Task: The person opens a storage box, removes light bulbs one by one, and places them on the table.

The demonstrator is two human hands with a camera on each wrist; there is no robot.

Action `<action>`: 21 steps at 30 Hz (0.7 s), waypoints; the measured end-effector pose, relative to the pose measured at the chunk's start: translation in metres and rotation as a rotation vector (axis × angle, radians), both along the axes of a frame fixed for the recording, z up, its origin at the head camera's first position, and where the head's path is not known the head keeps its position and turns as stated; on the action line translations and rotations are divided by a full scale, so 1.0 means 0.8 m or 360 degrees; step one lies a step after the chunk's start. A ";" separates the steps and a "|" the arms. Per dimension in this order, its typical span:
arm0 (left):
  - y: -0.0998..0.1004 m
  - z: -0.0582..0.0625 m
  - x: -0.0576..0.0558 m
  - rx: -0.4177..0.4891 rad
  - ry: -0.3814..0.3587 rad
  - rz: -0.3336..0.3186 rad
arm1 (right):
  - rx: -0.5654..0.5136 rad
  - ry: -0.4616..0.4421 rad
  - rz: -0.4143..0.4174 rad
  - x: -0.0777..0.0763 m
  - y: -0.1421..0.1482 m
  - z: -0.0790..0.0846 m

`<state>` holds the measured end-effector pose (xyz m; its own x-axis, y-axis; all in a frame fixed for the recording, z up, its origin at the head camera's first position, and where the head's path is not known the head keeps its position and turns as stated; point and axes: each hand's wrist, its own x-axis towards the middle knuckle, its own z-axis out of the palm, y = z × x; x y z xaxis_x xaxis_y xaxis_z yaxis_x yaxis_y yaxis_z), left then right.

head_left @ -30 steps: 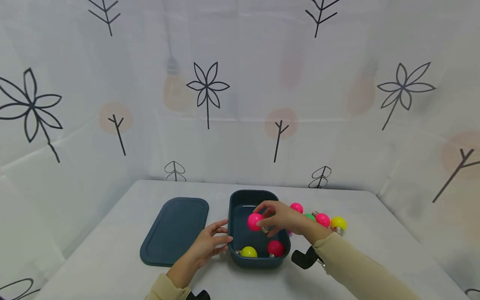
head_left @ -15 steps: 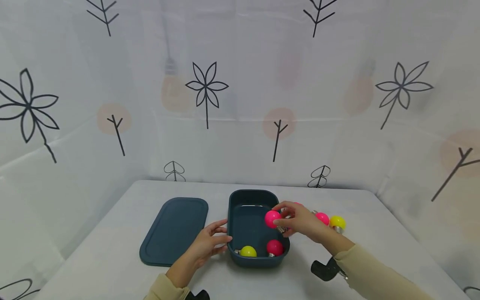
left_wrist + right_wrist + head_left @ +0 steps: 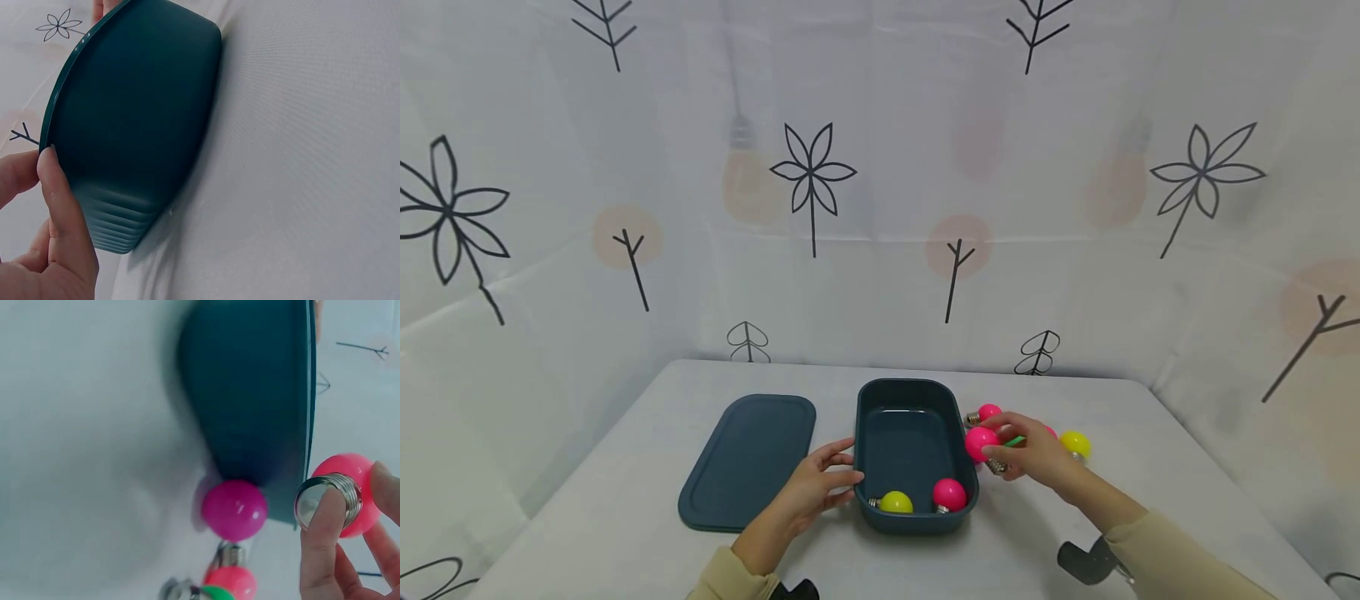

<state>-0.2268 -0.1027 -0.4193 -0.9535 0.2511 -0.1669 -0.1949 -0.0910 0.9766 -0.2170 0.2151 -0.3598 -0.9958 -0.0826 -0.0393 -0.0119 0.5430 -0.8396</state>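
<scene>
My right hand [image 3: 1037, 454] pinches a pink light bulb [image 3: 981, 444] just outside the right rim of a dark teal container [image 3: 908, 442]. In the right wrist view the held bulb [image 3: 350, 487] has its metal screw base towards the camera, with fingers on base and globe. Inside the container, at its near end, lie a yellow bulb [image 3: 897, 502] and a red-pink bulb [image 3: 950, 495]. My left hand [image 3: 816, 487] holds the container's left rim; in the left wrist view, fingertips [image 3: 53, 164] pinch that edge.
Right of the container lie a pink bulb [image 3: 990, 412], a green bulb [image 3: 217, 592], a magenta bulb [image 3: 235, 510] and a yellow bulb [image 3: 1075, 443]. The right hand partly covers this group. A flat teal lid [image 3: 752, 462] lies on the white table [image 3: 647, 500] at left.
My right hand has carried the pink bulb from above the container's inside rightwards past its right rim. The left hand and the container stay in place.
</scene>
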 end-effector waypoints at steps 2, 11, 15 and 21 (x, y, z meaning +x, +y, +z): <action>0.000 -0.001 0.000 -0.0002 0.0003 -0.0003 | 0.0015 0.0009 -0.0029 0.002 0.006 -0.002; 0.000 -0.002 -0.002 0.0011 0.0013 -0.0015 | -0.0005 0.0068 -0.0089 0.005 0.039 -0.007; 0.000 -0.002 -0.002 0.0010 0.0014 -0.0011 | 0.0035 0.0060 -0.0114 0.007 0.052 -0.010; 0.000 -0.002 -0.002 0.0014 0.0011 -0.0006 | 0.0083 0.0031 -0.0193 0.005 0.069 -0.021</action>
<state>-0.2281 -0.1028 -0.4211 -0.9537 0.2560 -0.1580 -0.1884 -0.0988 0.9771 -0.2133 0.2705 -0.3764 -0.9990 0.0404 -0.0207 0.0404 0.5844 -0.8105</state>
